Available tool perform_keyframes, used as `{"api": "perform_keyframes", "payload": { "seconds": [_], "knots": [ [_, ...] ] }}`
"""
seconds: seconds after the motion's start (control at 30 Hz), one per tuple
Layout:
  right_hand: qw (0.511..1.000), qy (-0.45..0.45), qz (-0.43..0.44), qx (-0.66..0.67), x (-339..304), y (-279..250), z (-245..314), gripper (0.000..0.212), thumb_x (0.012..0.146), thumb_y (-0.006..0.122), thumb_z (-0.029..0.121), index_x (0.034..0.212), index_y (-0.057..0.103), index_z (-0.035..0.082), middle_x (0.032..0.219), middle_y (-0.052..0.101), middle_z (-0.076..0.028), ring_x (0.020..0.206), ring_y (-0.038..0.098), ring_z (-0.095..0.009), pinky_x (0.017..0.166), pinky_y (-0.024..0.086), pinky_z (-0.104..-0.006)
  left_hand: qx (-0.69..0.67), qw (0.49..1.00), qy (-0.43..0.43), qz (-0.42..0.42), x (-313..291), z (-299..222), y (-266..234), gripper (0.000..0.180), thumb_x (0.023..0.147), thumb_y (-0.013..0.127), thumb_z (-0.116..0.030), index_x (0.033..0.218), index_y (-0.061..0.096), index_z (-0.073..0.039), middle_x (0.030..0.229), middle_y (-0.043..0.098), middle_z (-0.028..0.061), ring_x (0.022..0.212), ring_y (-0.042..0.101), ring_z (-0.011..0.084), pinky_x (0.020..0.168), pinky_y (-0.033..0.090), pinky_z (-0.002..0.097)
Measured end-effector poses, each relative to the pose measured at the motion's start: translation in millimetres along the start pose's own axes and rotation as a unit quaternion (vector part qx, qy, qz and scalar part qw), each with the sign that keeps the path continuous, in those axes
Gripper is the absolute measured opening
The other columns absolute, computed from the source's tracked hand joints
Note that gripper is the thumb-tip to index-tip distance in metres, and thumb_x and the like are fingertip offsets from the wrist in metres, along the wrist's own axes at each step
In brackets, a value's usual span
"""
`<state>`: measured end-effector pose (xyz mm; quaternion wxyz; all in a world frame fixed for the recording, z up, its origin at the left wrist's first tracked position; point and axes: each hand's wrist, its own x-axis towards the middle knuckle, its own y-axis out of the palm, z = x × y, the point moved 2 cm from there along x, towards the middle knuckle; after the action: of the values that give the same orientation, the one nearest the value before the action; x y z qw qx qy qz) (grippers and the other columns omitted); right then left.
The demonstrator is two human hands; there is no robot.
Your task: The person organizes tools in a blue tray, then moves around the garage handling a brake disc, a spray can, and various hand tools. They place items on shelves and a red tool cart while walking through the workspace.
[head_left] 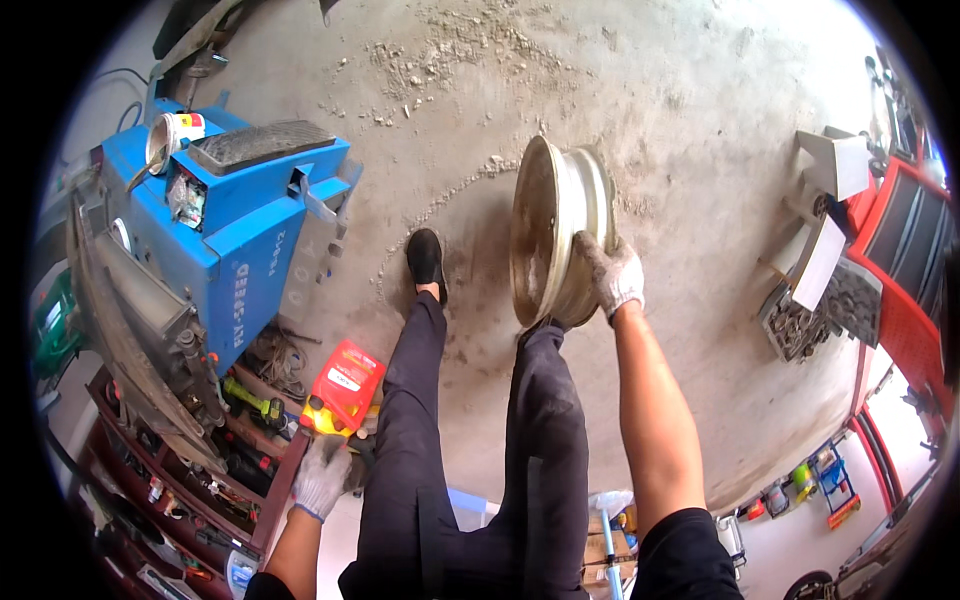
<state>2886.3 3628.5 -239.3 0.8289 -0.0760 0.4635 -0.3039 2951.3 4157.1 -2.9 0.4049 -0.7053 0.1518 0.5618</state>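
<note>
Silver-grey metal wheel rim [565, 225] grasped in the right hand [612, 272]

Dark trousers [545, 420] cover the person's two legs, parted nearest the camera, with a black short sleeve [690, 560] at the right shoulder. Low on the left, the left hand [322, 475], in a pale, soiled knit glove, hangs by the edge of a dark red metal shelf unit [285, 490] filled with tools; whether its grip holds anything I cannot tell. Just beyond its fingers stands a red plastic jug [348, 380] with a yellow lower part, and to the left of the jug lies a lime-green and black power tool [255, 402].

Ahead of the right knee, the wheel rim stands on edge, slightly tilted; the right hand, gloved likewise, has its grip clasped on the outer barrel, at the right side. Whether the rim's lower edge touches the floor is hidden. Left of it, apart, a black shoe [427, 262] rests on the grey concrete floor [700, 130].

Farther left is a boxy blue metal machine [245, 270], topped by a black ribbed pad [262, 145] and a tipped white pail [180, 128]. Far right stands a red metal cabinet [905, 330]. Farthest ahead, pale crumbled rubble [440, 60] is strewn about.
</note>
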Motion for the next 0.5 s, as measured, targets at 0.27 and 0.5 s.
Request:
{"api": "perform_keyframes", "payload": {
  "seconds": [0.27, 0.5],
  "knots": [
    [0.999, -0.006, -0.002, 0.051, -33, 30, 39, 0.042, 0.095, 0.075, 0.037, 0.111, 0.074, -0.002, 0.092, 0.075, -0.01, 0.081, 0.065, -0.014, 0.074, 0.053, -0.0326, -0.034, 0.999, -0.008, 0.015, 8, 34, -29, 0.015, 0.099, 0.059, -0.007, 0.113, 0.061, -0.006, 0.079, 0.062, 0.0036, 0.061, 0.058, 0.0111, 0.052, 0.048, 0.0275],
    [0.993, 0.022, -0.006, 0.113, -64, -55, 80, 0.041, 0.101, 0.069, 0.036, 0.12, 0.068, -0.001, 0.097, 0.071, -0.006, 0.083, 0.063, -0.013, 0.071, 0.052, -0.0301, -0.091, 0.991, -0.093, -0.002, 19, 60, -64, 0.013, 0.1, 0.059, -0.006, 0.113, 0.061, -0.006, 0.081, 0.062, 0.0039, 0.065, 0.061, 0.0126, 0.058, 0.051, 0.0284]
  ]
}}
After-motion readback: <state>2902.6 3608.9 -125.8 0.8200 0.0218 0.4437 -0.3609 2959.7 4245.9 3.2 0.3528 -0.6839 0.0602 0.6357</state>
